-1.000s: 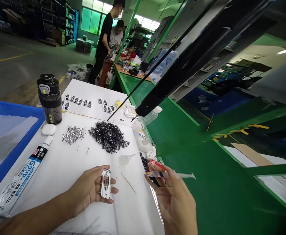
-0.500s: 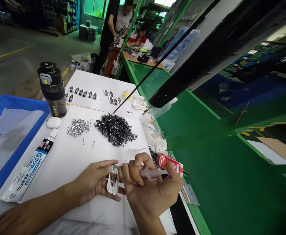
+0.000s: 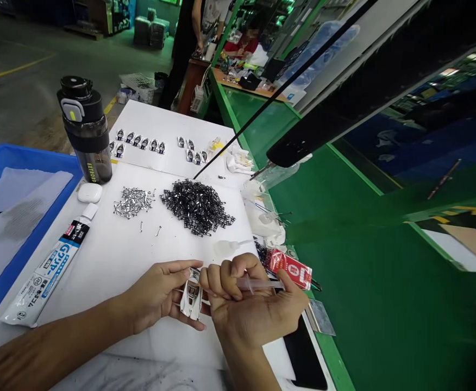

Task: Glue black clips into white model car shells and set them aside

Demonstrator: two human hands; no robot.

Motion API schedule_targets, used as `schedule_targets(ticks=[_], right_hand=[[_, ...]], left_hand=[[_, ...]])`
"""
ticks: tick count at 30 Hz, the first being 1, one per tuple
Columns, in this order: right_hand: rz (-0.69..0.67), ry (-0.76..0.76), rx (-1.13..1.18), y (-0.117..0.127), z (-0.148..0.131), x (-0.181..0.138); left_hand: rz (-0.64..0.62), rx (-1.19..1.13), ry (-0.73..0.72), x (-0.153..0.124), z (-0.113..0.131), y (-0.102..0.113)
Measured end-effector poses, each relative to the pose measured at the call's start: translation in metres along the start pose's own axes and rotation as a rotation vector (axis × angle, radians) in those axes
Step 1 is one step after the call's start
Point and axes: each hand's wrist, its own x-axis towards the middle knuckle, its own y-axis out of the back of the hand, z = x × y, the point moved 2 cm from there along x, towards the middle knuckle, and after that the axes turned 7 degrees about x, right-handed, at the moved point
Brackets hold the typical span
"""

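A small white toy car body (image 3: 191,296) is held in my left hand (image 3: 160,296), its fingers closed around the edges and its hollow side facing me. Beside it, my right hand (image 3: 254,304) is wrapped around a translucent plastic syringe (image 3: 258,283), the thumb at the plunger end. The curled fingers hide the syringe's front end and tip, right next to the car body. Beyond my hands lie a heap of small black parts (image 3: 197,207) and a smaller pile of silver parts (image 3: 133,202) on the white work surface (image 3: 111,255).
At left are a glue tube (image 3: 50,271), a white case (image 3: 89,193), a dark bottle (image 3: 85,133) and a blue tray (image 3: 54,157). Several assembled pieces (image 3: 144,143) stand at the back. A red box (image 3: 290,268) is at right, below a black lamp arm (image 3: 327,117).
My view has tilted slightly down, so the table things sit higher in it. Both hands keep their holds, and the car body and syringe stay close together.
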Motion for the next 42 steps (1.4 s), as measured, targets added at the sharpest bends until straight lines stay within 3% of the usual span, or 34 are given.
schedule_targets(ticks=[13,22,42], right_hand=[[-0.077,-0.028,-0.064,0.009,0.001,-0.001],[-0.071,0.078,-0.053,-0.003,0.004,-0.006],[-0.046,0.16,-0.128,-0.005,0.001,-0.013]], left_hand=[[0.107,0.069,0.045,-0.008,0.012,-0.011],[0.018,-0.007,-0.019,0.0,0.0,0.001],[0.081,0.062,-0.026,-0.005,0.006,-0.005]])
